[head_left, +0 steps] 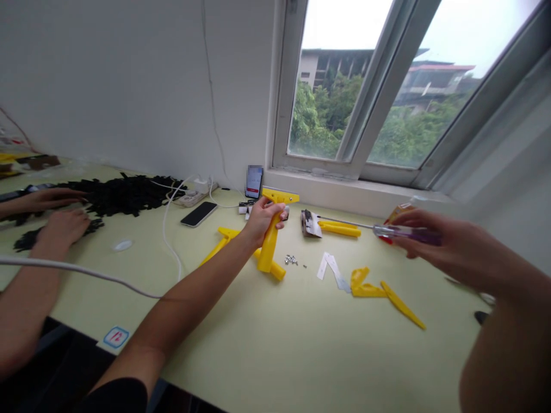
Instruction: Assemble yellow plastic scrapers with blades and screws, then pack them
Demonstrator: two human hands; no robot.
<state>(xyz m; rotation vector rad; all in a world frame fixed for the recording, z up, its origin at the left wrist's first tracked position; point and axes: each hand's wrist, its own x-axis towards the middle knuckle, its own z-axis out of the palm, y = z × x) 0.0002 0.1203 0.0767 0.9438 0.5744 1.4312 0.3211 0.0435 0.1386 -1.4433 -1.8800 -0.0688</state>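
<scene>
My left hand (259, 222) is closed around a yellow scraper (267, 255), its wide head up, with a metal strip along the top edge and small screws in it. In my right hand (456, 244) is a screwdriver (408, 233) with a clear and purple handle; its long shaft points left, the tip near a small dark and white packet (310, 223). Yellow handles (340, 228) lie beside that packet. Below my left hand are a small pile of screws (291, 260), flat white blade-like strips (328, 267) and loose yellow pieces (365, 285). Another yellow scraper (217, 246) lies partly behind my left forearm.
A dark-screened phone (198, 214) lies flat; another phone (253, 181) leans upright near the wall. White cables run past a power strip (193, 194). At left, another person's hands (64, 221) touch a heap of black pieces (124, 194). A window (361, 86) rises behind the table.
</scene>
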